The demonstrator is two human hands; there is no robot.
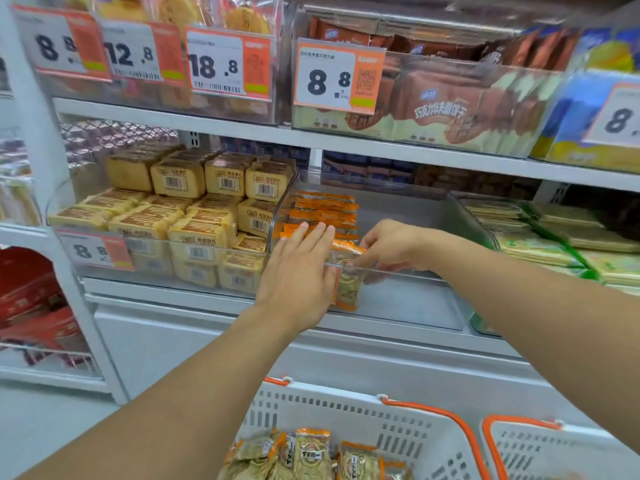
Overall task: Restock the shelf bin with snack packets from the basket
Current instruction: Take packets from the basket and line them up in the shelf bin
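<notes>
My right hand point(391, 245) pinches the top of an upright orange-and-tan foil snack packet point(346, 282) with curled fingertips, just inside the front wall of the clear plastic shelf bin point(415, 275). My left hand point(298, 271) lies flat with straight fingers against the packet's left side, its fingertips reaching the row of orange packets point(325, 211) stacked along the bin's left half; the right half shows bare floor. Left of the bin, yellow wrapped cake blocks point(194, 209) fill a neighbouring clear bin. Below the shelf, a white perforated plastic basket with orange handles point(398, 434) holds more matching packets point(311, 455).
</notes>
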